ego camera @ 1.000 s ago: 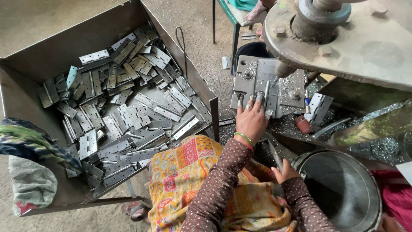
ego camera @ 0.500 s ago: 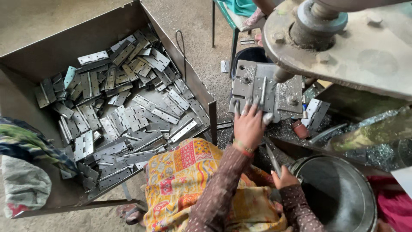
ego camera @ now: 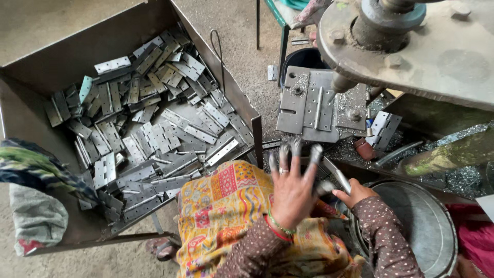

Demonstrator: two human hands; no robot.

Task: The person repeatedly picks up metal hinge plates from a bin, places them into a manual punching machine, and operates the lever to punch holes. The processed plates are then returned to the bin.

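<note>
The large open grey sheet-metal bin [ego camera: 31, 103] fills the left half of the frame and holds a deep, loose heap of flat grey steel hinges [ego camera: 149, 128]; by their number, most of the stock appears unprocessed. At upper right the heavy grey press head [ego camera: 411, 46] overhangs a grey steel jig plate [ego camera: 309, 105] at centre right, with one hinge leaf lying on it and metal swarf scattered about. A round grey metal tub [ego camera: 437, 226] sits at lower right; its contents cannot be made out, so finished output cannot be counted. A few loose hinges [ego camera: 385, 128] lie right of the plate.

The left hand [ego camera: 292, 190], lower centre, is spread wide, fingers dusted with filings, gripping nothing, just below the plate's near edge. The right hand [ego camera: 355, 193], beside the tub rim, is curled around a thin bright metal piece [ego camera: 337, 177]; its kind cannot be told.
</note>
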